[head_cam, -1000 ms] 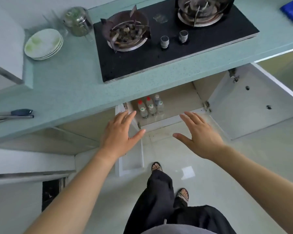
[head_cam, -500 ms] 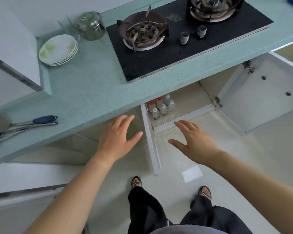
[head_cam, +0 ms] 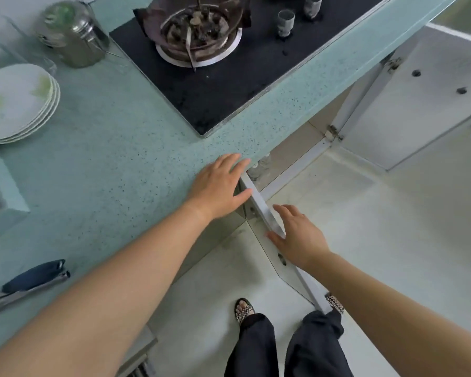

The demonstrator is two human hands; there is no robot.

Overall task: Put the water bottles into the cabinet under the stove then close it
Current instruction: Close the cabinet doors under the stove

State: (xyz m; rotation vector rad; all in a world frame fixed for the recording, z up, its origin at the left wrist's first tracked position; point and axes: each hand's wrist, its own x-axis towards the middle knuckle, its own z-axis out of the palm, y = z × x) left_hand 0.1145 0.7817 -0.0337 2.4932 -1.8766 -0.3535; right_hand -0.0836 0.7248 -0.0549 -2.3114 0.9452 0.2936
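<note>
The water bottles (head_cam: 261, 167) stand inside the cabinet under the stove (head_cam: 223, 74), only their tops showing below the counter edge. The left cabinet door (head_cam: 259, 205) swings out edge-on toward me. My right hand (head_cam: 297, 236) rests against that door's top edge, fingers spread. My left hand (head_cam: 219, 186) hovers flat over the counter edge just left of the door, fingers apart, holding nothing. The right cabinet door (head_cam: 419, 104) hangs wide open at the right.
On the teal countertop (head_cam: 106, 164) sit a stack of white plates (head_cam: 17, 104), a metal canister (head_cam: 71, 34) and utensils with a dark handle (head_cam: 33, 276). My sandalled feet (head_cam: 244, 308) stand on the pale tiled floor (head_cam: 378, 240).
I have stood up closer to the counter. My right hand has moved onto the left door's edge, and my left hand has risen over the counter edge. The bottles are now mostly hidden.
</note>
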